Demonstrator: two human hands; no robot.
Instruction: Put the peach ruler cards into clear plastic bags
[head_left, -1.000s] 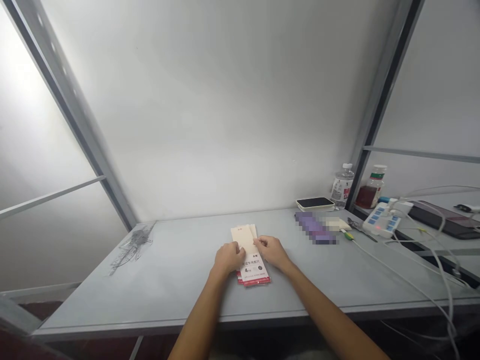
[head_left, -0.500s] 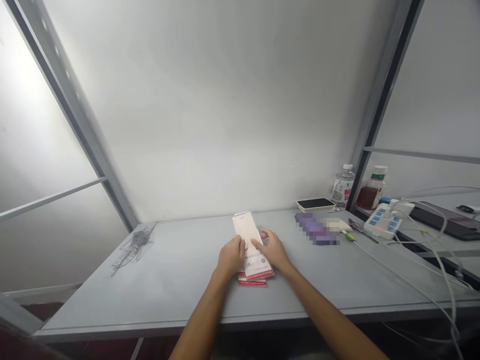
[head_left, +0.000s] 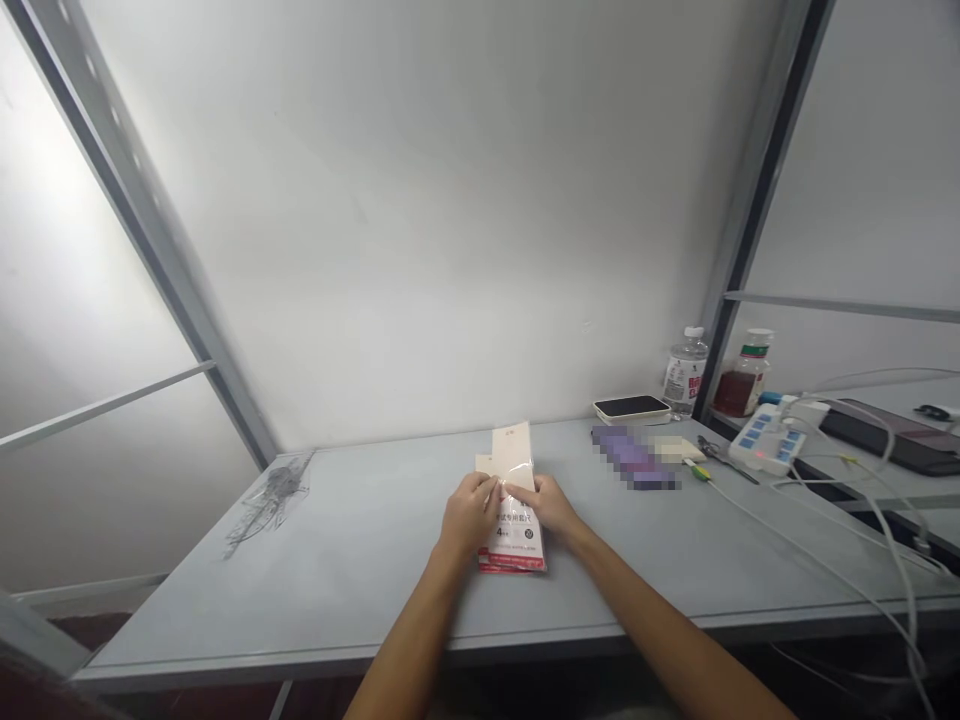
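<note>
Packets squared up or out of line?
Out of line: the top packet reaches farther back, and a lower packet shows at its left.

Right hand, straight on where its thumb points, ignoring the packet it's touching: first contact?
Likely the left hand: the thumb of the right hand points across the white-and-red packet toward the left fingertips close by. Depth is unclear, so it could pass just over or under them.
</note>
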